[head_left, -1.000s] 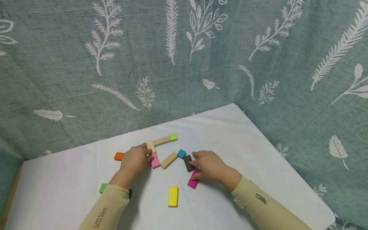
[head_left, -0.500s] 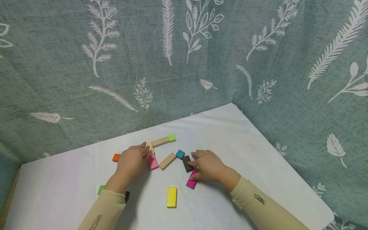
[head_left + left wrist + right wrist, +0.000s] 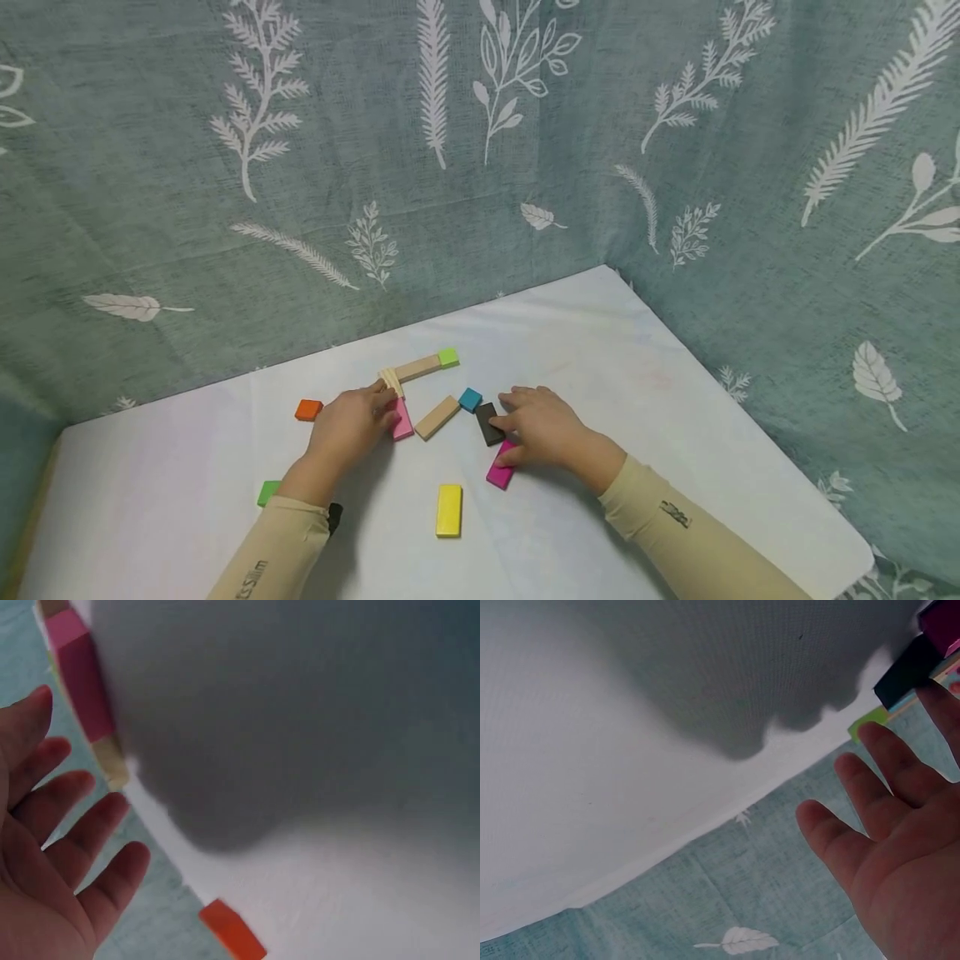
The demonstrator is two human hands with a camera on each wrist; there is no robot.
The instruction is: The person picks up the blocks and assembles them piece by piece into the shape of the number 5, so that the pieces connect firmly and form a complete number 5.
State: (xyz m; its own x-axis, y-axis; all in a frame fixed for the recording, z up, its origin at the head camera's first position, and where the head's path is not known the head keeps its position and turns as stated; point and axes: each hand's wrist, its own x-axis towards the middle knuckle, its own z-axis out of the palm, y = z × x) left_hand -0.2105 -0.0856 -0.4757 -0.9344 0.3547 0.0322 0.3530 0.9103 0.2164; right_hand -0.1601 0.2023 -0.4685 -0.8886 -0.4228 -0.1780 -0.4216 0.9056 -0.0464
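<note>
My left hand (image 3: 348, 427) is over the left side of the blocks, its thumb and index fingertip at a pink block (image 3: 402, 422) and a pale wood block (image 3: 390, 380). These two lie end to end. The left wrist view shows the fingers apart and lightly bent beside the pink block (image 3: 82, 686). At the other side, my right hand (image 3: 547, 432) has its index fingertip at a black block (image 3: 489, 423) and its thumb at a magenta block (image 3: 501, 468). Its other fingers are spread, as the right wrist view shows. Black and magenta blocks lie corner to corner.
A tan block (image 3: 437, 418) and a small blue block (image 3: 470, 400) lie between the hands. Behind them, another tan block (image 3: 417, 368) meets a lime block (image 3: 448, 357). Yellow (image 3: 449, 511), orange (image 3: 308, 410) and green (image 3: 267, 492) blocks lie apart. A patterned curtain (image 3: 420, 208) borders the table.
The head view has shifted slightly. Both hands stay nearly still at the same blocks, with only a slight movement of the left hand.
</note>
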